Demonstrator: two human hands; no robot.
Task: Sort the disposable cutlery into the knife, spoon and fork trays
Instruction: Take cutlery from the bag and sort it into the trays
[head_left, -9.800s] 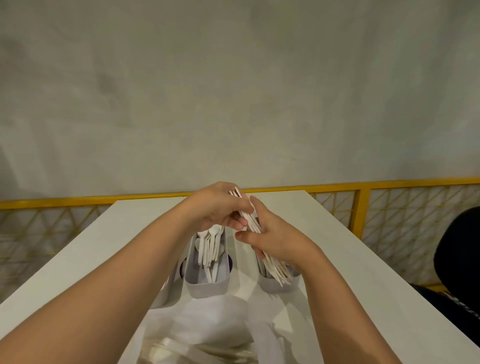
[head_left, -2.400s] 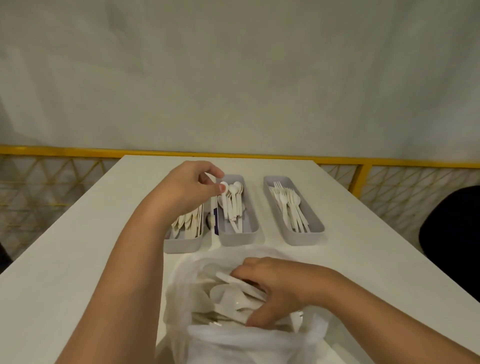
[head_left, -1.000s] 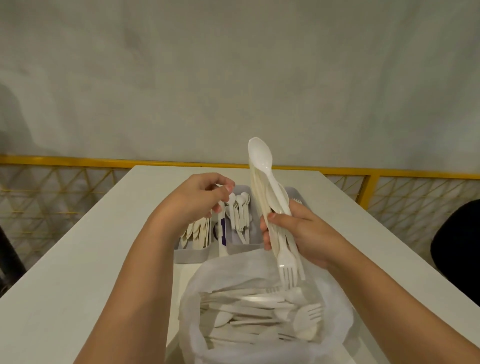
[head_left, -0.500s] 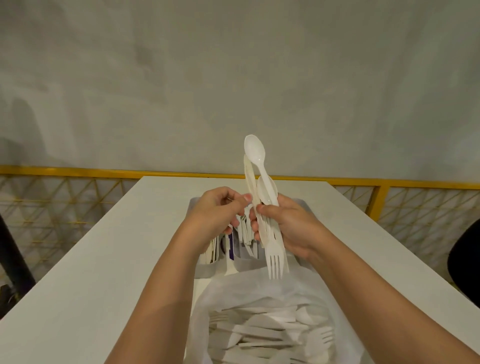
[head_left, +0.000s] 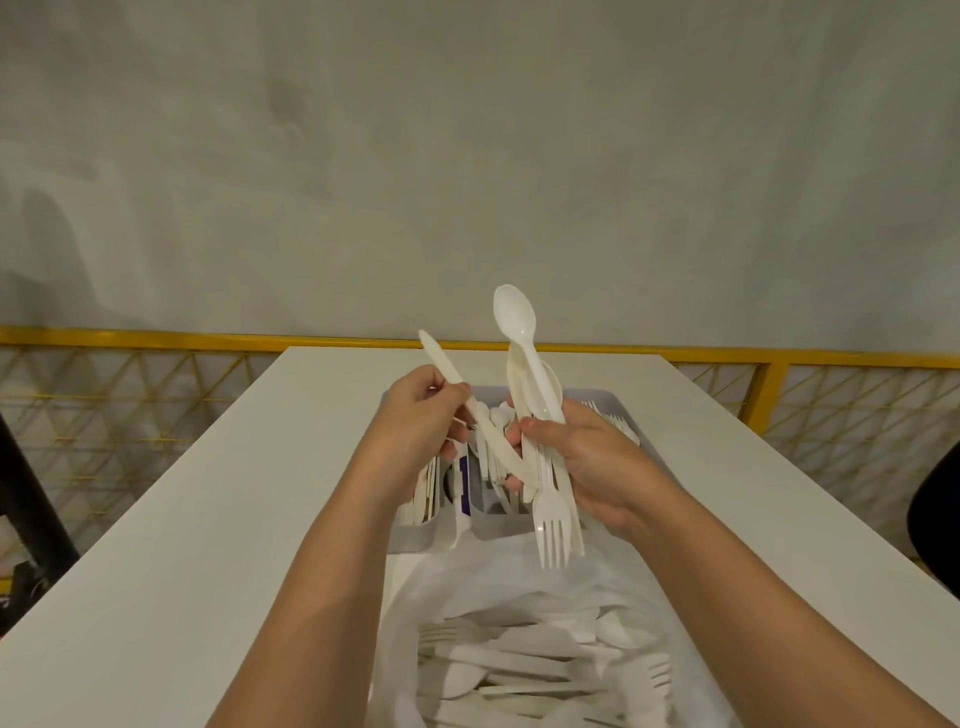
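Hands mid-sort: left hand (head_left: 415, 418) pinches a knife (head_left: 464, 402), right hand (head_left: 589, 460) grips the spoon-and-fork bundle (head_left: 535, 384); knife tray (head_left: 410, 538) at eleven o'clock comes next, I reckon.

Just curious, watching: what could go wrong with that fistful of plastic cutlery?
The right hand holds a mixed bundle; if the left hand tugs the knife free, the fork might slip into the bag below.
The hands hide most of the trays, so the knife could land in the wrong one.
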